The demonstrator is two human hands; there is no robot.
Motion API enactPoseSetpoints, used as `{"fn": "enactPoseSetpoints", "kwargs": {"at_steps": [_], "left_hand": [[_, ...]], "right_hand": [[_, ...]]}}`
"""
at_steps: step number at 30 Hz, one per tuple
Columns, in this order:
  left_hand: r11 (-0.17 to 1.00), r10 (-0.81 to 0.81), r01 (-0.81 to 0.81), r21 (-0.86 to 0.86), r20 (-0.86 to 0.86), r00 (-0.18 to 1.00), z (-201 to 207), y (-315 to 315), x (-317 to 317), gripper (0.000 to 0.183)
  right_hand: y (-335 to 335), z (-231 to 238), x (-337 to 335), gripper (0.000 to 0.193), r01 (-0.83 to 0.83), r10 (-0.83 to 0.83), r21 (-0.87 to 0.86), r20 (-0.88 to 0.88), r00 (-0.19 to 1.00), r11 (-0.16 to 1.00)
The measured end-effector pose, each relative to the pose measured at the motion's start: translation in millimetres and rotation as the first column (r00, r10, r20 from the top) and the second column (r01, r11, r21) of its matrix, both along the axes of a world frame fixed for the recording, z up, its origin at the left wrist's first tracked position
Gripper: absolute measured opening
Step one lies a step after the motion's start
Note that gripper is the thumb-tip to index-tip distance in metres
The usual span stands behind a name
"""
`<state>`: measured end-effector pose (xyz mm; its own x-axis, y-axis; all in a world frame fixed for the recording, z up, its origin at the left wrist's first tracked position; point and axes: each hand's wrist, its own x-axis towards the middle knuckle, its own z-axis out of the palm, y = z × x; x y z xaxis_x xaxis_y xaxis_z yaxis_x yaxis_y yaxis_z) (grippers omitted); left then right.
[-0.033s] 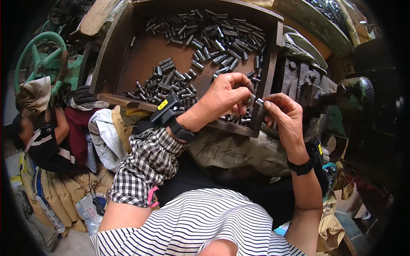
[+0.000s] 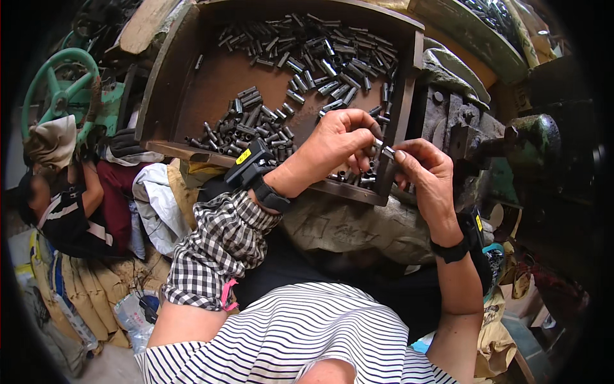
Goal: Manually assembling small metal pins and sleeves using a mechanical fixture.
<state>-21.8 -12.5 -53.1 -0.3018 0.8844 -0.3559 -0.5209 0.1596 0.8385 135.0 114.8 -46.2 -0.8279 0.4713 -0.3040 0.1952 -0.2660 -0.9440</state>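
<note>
So there's a small metal tube [image 2: 389, 153] up over the right wall of a wooden tray [image 2: 220, 86], close to its near right corner. The right hand [image 2: 427, 169] has it pinched between thumb and fingers. The left hand [image 2: 348, 144] is just beside it, fingertips closed on a shiny bit of metal [image 2: 378, 145]. Can't tell if that's the same tube's other end or a second piece, it's too small.

Inside the tray you've got loads more tubes: one heap [image 2: 246, 131] at the near left, a bigger spread [image 2: 339, 57] on the far and right side. Both wrists have black straps, and the left forearm has a checked sleeve [image 2: 214, 249].

Just right of the tray sits a grimy dark machine [image 2: 448, 125] with a grey cloth [image 2: 454, 70] on its far side. Over on the left: a green handwheel [image 2: 61, 96], and nearer, another person [image 2: 70, 214] in dark clothes.
</note>
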Motion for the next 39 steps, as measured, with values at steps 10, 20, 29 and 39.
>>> {"fn": "enactPoseSetpoints", "kwargs": {"at_steps": [10,20,29,39], "left_hand": [[0.998,-0.043,0.039,0.044,0.087,0.995,-3,-3,0,0.02],[0.999,-0.047,0.047,0.015,0.057,0.997,-4,-4,1,0.022],[0.997,-0.071,0.075,0.001,-0.344,0.936,2,-5,17,0.026],[0.898,0.137,0.299,0.321,-0.853,0.503,2,-9,11,0.041]], "right_hand": [[-1,-2,-3,0.01,0.058,-0.066,-0.155,-0.049,0.997,0.986],[-2,-1,-4,0.01,0.082,-0.092,-0.127,-0.075,0.993,0.989],[-1,0,-5,0.016,0.107,-0.114,-0.149,-0.038,0.993,0.983],[6,6,-5,0.036,-0.142,0.144,-0.319,-0.016,0.989,0.937]]}}
